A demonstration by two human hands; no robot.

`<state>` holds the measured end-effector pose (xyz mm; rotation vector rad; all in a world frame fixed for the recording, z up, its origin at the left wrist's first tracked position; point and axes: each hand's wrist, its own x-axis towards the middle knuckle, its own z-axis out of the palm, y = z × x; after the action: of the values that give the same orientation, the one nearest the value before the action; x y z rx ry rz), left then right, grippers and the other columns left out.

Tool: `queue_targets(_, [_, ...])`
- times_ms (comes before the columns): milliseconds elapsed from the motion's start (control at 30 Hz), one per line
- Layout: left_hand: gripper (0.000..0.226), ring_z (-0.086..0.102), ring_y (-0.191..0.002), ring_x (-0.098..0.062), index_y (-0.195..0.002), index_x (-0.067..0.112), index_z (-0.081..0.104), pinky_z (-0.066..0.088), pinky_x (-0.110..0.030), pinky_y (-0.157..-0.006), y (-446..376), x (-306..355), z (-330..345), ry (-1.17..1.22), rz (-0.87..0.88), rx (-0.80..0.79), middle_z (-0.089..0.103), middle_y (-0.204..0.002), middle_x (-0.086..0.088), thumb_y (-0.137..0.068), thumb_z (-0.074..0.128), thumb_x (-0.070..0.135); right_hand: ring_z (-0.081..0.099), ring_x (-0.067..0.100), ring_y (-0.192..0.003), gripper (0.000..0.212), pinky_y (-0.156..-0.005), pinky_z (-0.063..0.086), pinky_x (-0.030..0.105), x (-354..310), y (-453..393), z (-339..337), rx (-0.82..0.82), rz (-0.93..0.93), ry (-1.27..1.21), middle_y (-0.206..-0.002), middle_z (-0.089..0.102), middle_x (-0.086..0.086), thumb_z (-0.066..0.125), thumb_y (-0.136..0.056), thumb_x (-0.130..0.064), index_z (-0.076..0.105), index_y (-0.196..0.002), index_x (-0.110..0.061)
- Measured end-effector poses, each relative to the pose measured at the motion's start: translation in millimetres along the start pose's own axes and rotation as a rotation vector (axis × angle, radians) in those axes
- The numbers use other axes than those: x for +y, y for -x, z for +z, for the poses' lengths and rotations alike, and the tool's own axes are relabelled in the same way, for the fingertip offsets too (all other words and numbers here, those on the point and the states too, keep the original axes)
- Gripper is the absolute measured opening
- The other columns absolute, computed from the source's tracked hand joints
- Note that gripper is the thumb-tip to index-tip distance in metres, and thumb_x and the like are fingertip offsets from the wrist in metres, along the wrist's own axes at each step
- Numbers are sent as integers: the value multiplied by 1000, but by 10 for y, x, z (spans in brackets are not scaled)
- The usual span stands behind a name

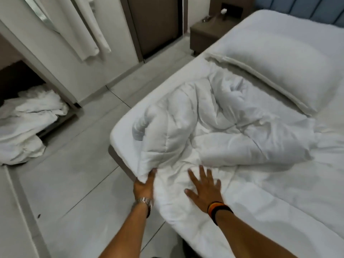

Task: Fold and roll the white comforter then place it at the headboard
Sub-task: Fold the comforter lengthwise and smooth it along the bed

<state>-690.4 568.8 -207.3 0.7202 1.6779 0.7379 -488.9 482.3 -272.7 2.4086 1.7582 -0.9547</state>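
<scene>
The white comforter (214, 131) lies crumpled in the middle of the bed (279, 192), between the pillow and the bed's near corner. My left hand (144, 187), with a metal watch on the wrist, is shut on a corner of the comforter at the bed's edge. My right hand (204, 187), with dark bands on the wrist, is spread flat, fingers apart, on the comforter just to the right of it. The blue padded headboard (301, 8) stands at the top right, beyond a white pillow (275, 71).
A brown nightstand (206, 34) stands left of the headboard. A heap of white linen (28, 123) lies on the pale tiled floor (78, 183) at the left. White curtains (89, 28) hang at the top left by a dark door.
</scene>
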Motion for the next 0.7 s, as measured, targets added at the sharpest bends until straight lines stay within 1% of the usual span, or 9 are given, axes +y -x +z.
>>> queue_targets(67, [61,65,-110,-15,-130,26,63,50,-27,-91,-272,33,-131,-62,15,-114,65,-123,8,-79,83,52,17,34,-155,71,-119,22,59,-142,-27,-182,227,-5,-77,-172,9,7,29,-98,-71,19,-161,-42])
queue_targets(133, [91,57,-124,-20,-148,26,47,46,-35,-102,-582,295,-191,-41,-35,-179,56,-138,6,-76,70,77,40,34,-144,65,-116,35,52,-335,-108,-448,559,-47,-214,-161,39,13,32,-101,-65,43,-155,-31])
queue_targets(233, [113,67,-107,-32,-119,18,64,55,-50,-98,-1282,840,-125,178,-231,-184,70,-118,-14,-58,32,107,32,32,-149,62,-119,32,49,-730,-534,-948,748,-111,-355,-165,30,13,41,-102,-60,40,-157,-31])
queue_targets(300, [140,69,-105,-39,-133,14,61,56,-63,-90,-1813,1180,65,230,-348,-204,70,-122,-18,-38,33,114,17,29,-156,66,-122,24,53,-992,-935,-1214,723,-113,-381,-171,14,9,37,-101,-67,29,-160,-39])
queue_targets(367, [160,63,-118,-48,-158,31,34,49,-75,-90,-2394,1492,371,281,-442,-288,56,-147,-16,-20,47,112,-1,25,-159,72,-123,12,61,-1242,-1427,-1338,592,-47,-412,-173,-5,0,27,-94,-79,14,-160,-51])
queue_targets(433, [160,45,-138,-49,-164,33,10,41,-70,-106,-2692,1773,701,286,-474,-243,31,-166,-12,-31,59,107,-18,24,-157,80,-119,3,70,-1401,-1805,-1290,428,52,-376,-171,-20,-5,23,-85,-89,0,-156,-60])
queue_targets(500, [150,25,-152,-47,-165,15,-5,26,-61,-121,-2919,2002,912,116,-286,-116,11,-170,-19,-59,66,93,-29,26,-153,89,-114,0,77,-1502,-2073,-1116,270,112,-247,-166,-34,-8,26,-79,-95,-10,-153,-62])
queue_targets(600, [136,32,-149,-43,-163,3,3,27,-53,-122,-3298,2058,1108,-119,-165,-110,26,-164,-23,-71,86,60,-36,28,-150,101,-111,2,81,-1617,-2228,-864,151,176,-129,-158,-47,-8,28,-72,-100,-17,-153,-59])
queue_targets(700, [109,61,-120,-32,-149,21,39,49,-47,-108,-3719,1975,974,-7,-159,-148,53,-129,-3,-58,99,33,-38,31,-148,114,-111,3,81,-1767,-2325,-872,184,256,-146,-158,-47,-5,33,-63,-105,-17,-154,-57])
